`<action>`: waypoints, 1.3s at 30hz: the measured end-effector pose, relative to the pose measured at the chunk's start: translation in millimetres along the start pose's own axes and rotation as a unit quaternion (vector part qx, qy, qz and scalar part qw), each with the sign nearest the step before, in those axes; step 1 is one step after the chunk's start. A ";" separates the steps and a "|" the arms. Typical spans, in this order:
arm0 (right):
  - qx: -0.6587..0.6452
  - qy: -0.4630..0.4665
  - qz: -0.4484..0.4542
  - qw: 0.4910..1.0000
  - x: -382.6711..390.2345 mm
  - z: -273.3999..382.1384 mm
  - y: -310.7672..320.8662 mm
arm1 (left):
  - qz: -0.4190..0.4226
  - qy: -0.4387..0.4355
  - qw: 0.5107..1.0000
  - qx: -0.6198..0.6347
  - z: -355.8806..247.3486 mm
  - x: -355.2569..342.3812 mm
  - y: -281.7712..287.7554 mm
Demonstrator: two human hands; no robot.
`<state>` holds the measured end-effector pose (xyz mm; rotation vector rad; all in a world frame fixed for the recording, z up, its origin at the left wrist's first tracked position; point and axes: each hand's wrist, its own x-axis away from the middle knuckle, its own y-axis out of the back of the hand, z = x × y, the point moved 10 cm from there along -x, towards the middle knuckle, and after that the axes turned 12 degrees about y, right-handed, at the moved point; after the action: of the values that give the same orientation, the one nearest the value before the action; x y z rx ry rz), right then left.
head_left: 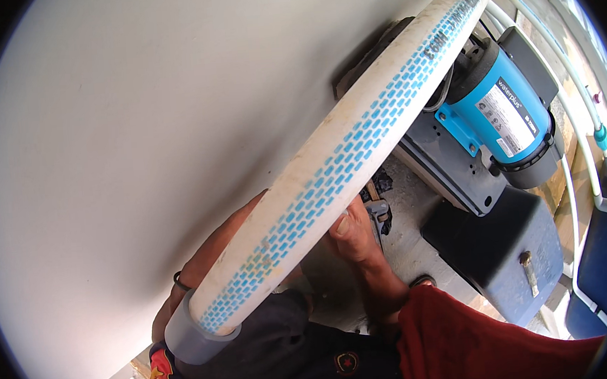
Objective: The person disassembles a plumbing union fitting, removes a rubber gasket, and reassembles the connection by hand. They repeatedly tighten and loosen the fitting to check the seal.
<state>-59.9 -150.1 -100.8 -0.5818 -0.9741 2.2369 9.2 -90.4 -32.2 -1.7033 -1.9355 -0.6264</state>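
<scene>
A thick white pipe (356, 143) with rows of blue dashes slants across the view, its lower end seated in a grey collar (194, 338). Behind the pipe's lower half are both my hands. My right hand (352, 235) sits against the pipe's right edge with its fingers curled closed; the pipe covers part of it, and what it grips, if anything, is hidden. On the pipe's other side, my left hand (254, 205) shows only its back edge near the white wall. Its fingers are out of sight behind the pipe. A dark band circles my left wrist.
A pale wall (117, 146) fills the left side. To the right, a blue and grey electric pump (513, 118) rests on a dark base (449, 158). Below it stands a dark blue box (500, 239) with a small brush-like tool (530, 273) on top. Thin white pipes (573, 121) run along the far right.
</scene>
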 end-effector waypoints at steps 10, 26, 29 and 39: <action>-0.047 -0.087 0.007 0.995 6.2 -5.4 -3.2 | -0.016 0.000 1.000 -0.004 -0.6 1.1 1.2; -0.095 -0.053 0.049 0.993 0.7 -4.0 -12.9 | -0.144 -0.012 0.989 -0.020 -19.7 10.3 1.9; -0.088 -0.066 0.049 0.993 -0.5 -9.5 -10.0 | -0.133 -0.017 0.990 -0.044 -18.5 9.6 1.1; -0.105 -0.019 0.061 0.992 -10.2 -25.4 1.3 | -0.023 0.007 0.996 -0.088 18.5 -0.1 13.8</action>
<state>-37.8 -145.4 -116.3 -0.7105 -1.2328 2.2748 21.9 -77.3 -46.4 -1.7571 -1.9653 -0.8461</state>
